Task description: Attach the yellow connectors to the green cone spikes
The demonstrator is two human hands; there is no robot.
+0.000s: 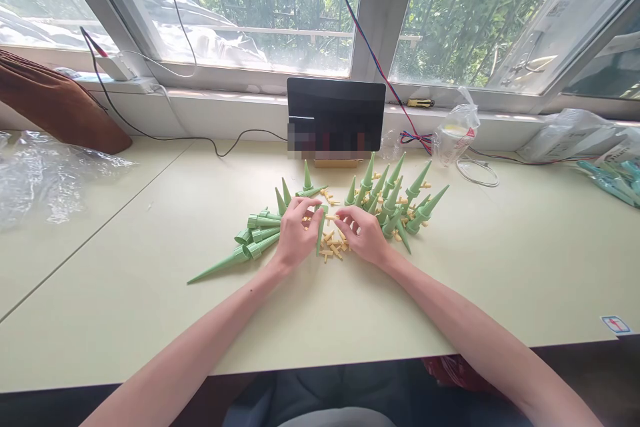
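at the centre of the frame, the left hand (pixel 297 232) is clamped on a green plastic spike (pixel 320 235), its fingers hiding part of it. the right hand (pixel 364 233) pinches a small yellow connector (pixel 331 217) at the spike's upper part; whether it sits inside is too small to tell. just below lie loose yellow connectors (pixel 334 248), partly covered by the hands. left of centre are more spikes (pixel 260 235), some behind the left hand; right of centre, a crowded cluster of spikes (pixel 387 203) overlaps, hard to count. the tablet (pixel 336 110), upper centre, has a blurred lower screen. the brown bag (pixel 65 103) is cut off at the left edge.
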